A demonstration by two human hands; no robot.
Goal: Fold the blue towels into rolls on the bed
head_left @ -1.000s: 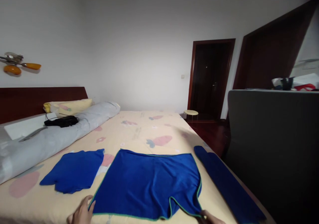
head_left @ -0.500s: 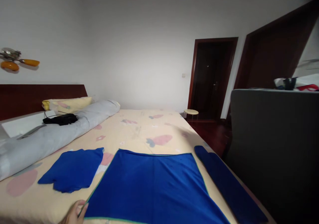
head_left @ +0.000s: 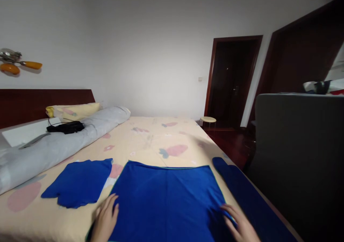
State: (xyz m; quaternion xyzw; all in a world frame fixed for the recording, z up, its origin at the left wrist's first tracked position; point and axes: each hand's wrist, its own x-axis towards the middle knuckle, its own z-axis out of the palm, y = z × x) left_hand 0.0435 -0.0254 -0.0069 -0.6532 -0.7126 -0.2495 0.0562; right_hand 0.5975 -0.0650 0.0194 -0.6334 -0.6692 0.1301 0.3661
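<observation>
A blue cloth point(head_left: 163, 202) with green edging lies spread flat on the bed, a crease running down its middle. At its left edge, my left hand point(head_left: 105, 218) is closed with thumb and fingers curled on the fabric. My right hand point(head_left: 239, 223) pinches the right edge, and a bit of blue shows between its fingers. Beside my left hand is a smaller, crumpled-edged blue cloth point(head_left: 77, 183). To the right lies a long, folded strip of dark blue cloth point(head_left: 252, 195) along the bed's side.
The bed point(head_left: 150, 141) has a strawberry-patterned sheet. A grey rolled bolster point(head_left: 107, 122), a black item point(head_left: 66, 127) and a yellow pillow point(head_left: 83, 109) are at left. A dark grey panel point(head_left: 298, 152) rises at right; a round stool point(head_left: 208, 119) stands near the door point(head_left: 231, 84).
My left hand has moved from the near left corner up along the cloth's left edge. My right hand has come into view at the right edge. The camera has turned slightly left.
</observation>
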